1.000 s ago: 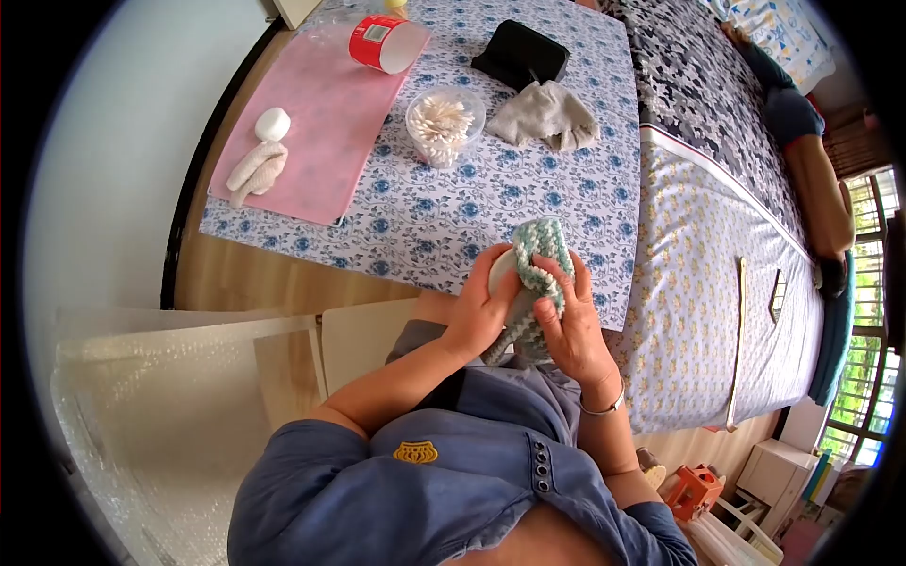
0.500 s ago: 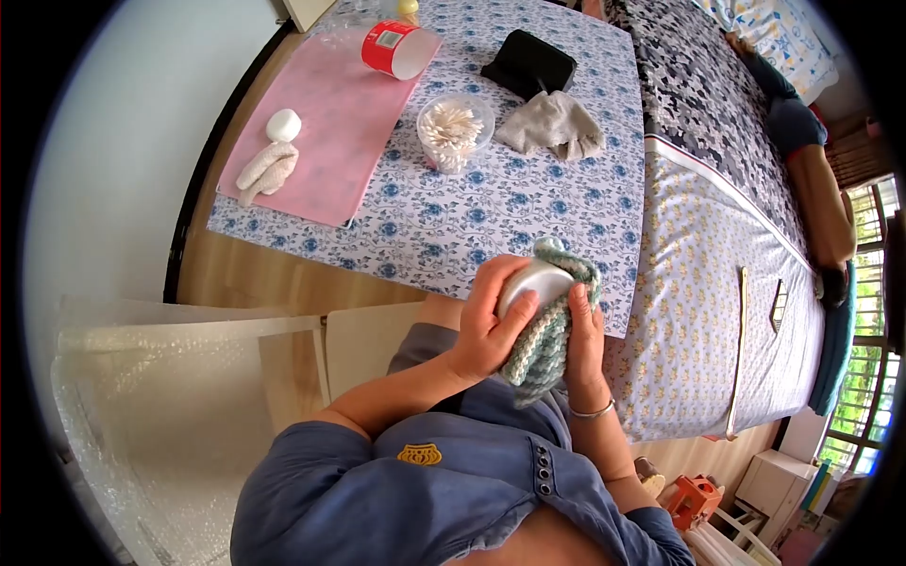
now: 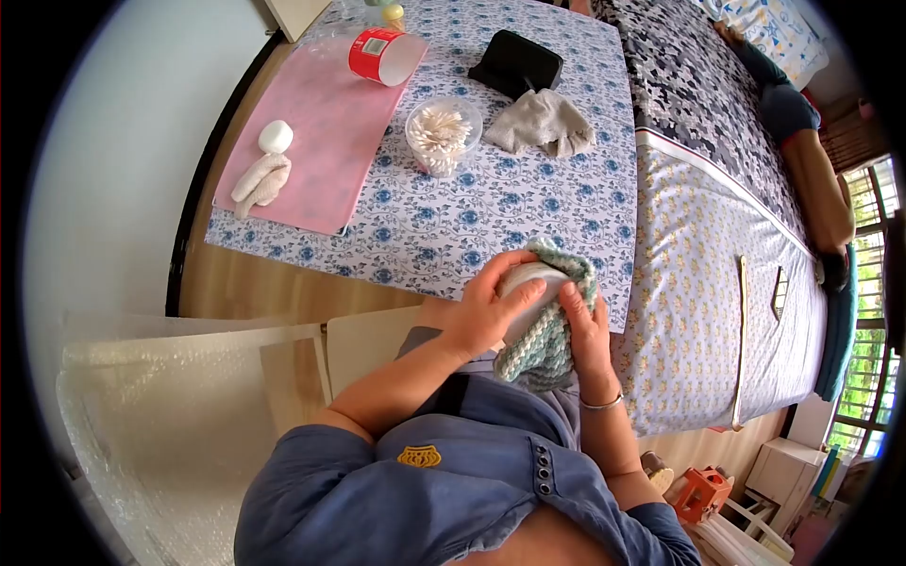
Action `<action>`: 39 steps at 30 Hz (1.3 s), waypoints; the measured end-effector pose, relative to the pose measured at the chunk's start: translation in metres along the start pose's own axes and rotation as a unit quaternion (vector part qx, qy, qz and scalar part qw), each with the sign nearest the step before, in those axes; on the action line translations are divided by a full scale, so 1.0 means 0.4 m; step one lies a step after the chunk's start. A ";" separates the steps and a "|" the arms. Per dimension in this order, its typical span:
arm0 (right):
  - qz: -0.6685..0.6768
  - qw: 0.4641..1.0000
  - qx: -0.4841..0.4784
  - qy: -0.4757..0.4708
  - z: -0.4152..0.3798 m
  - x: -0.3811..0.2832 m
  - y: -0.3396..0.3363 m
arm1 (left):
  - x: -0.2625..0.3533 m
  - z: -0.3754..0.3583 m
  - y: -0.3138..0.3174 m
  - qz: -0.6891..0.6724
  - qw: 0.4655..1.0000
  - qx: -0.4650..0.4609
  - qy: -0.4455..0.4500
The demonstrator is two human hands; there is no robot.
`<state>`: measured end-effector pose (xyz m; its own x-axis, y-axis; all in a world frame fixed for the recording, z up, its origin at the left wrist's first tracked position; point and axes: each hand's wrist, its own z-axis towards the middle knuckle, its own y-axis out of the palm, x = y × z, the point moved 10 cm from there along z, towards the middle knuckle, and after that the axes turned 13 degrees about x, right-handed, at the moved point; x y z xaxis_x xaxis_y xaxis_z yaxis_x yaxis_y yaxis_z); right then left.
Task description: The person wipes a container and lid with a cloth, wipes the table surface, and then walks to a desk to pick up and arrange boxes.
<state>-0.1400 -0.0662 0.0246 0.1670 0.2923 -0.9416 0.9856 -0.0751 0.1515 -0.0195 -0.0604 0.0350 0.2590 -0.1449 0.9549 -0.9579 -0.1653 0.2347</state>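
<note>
As left grip (image 3: 483, 309) curls over white object (image 3: 530, 313) | right grip (image 3: 591, 338) cups cloth (image 3: 543, 355)

Smooth white object (image 3: 531, 273) meets coarse, matt knit cloth (image 3: 540, 357) | clear, glossy plastic tub (image 3: 411, 135), far | matt grey cloth (image 3: 543, 124), far right | metal bracelet (image 3: 602, 404) shines, near right

1. Knitted cloth (image 3: 540, 354): mottled pale green and white. Rounded piece (image 3: 530, 274) against it: whitish.
2. Tablecloth (image 3: 425, 241): white ground, blue floral repeat.
3. Left: sheet (image 3: 316, 174), pink; ball (image 3: 276, 138), white; small cloth (image 3: 260, 181), beige.
4. Far left: cylinder (image 3: 365, 57), red, white label.
5. Far right of table: case (image 3: 516, 64), black; rag (image 3: 543, 124), greyish beige.
6. Right: near bedcover (image 3: 679, 274), pale, small yellow motifs; far bedcover (image 3: 675, 90), black, grey, white (blossoms or leaves, cannot tell).
7. Near: shirt (image 3: 368, 500), blue; badge (image 3: 419, 457), yellow.
</note>
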 end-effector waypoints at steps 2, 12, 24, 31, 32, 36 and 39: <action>0.048 0.997 0.058 0.017 -0.007 0.016 -0.013 | 0.002 -0.015 -0.018 -0.054 0.996 0.071 0.030; -0.003 0.999 0.040 0.016 -0.014 0.038 -0.024 | -0.006 0.013 0.007 0.135 0.986 -0.092 0.026; 0.028 0.996 0.065 -0.055 0.000 -0.002 -0.053 | -0.038 0.015 0.048 0.081 0.994 -0.072 -0.018; 0.104 0.975 0.141 -0.133 -0.053 -0.019 -0.074 | -0.023 -0.004 0.048 -0.070 0.993 0.092 0.013; 0.124 0.972 0.155 -0.125 -0.061 -0.015 -0.075 | -0.027 -0.008 0.049 -0.060 0.993 0.098 0.023; 0.143 0.979 0.104 -0.098 -0.048 0.000 -0.079 | -0.019 -0.010 0.061 -0.041 0.996 0.068 0.040; 0.059 0.989 0.053 -0.126 -0.046 -0.024 -0.087 | -0.015 0.000 0.056 0.001 1.000 0.026 0.017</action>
<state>-0.1753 -0.0489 0.0339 0.2568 0.0304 -0.9660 0.9490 -0.1972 0.2461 -0.0424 -0.0632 0.0344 0.2513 -0.1125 0.9614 -0.9505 -0.2164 0.2231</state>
